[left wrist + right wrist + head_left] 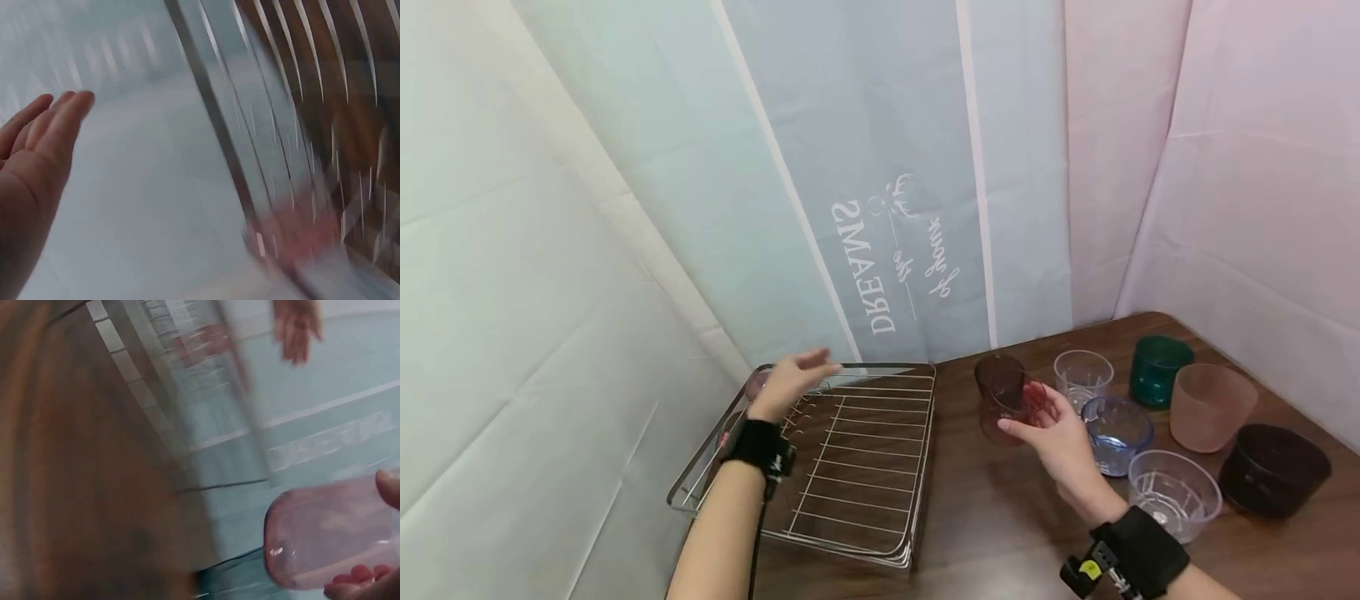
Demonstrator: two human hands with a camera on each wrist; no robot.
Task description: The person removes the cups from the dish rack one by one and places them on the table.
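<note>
My right hand (1063,442) grips a translucent pink cup (331,534), thumb on one side and fingertips on the other. In the head view this cup overlaps a dark reddish-brown cup (997,369) behind it. My left hand (797,383), empty with its fingers extended, is above the back left part of a wire dish rack (865,492). Below that hand, a pinkish cup (300,231) sits at the rack's left side, blurred in the left wrist view.
Right of my right hand stand a clear cup (1084,371), a blue bowl (1117,437), a clear bowl (1176,492), a green cup (1161,367), a frosted pink cup (1213,408) and a black bowl (1273,471). Fabric curtains (880,125) enclose the wooden table (992,533).
</note>
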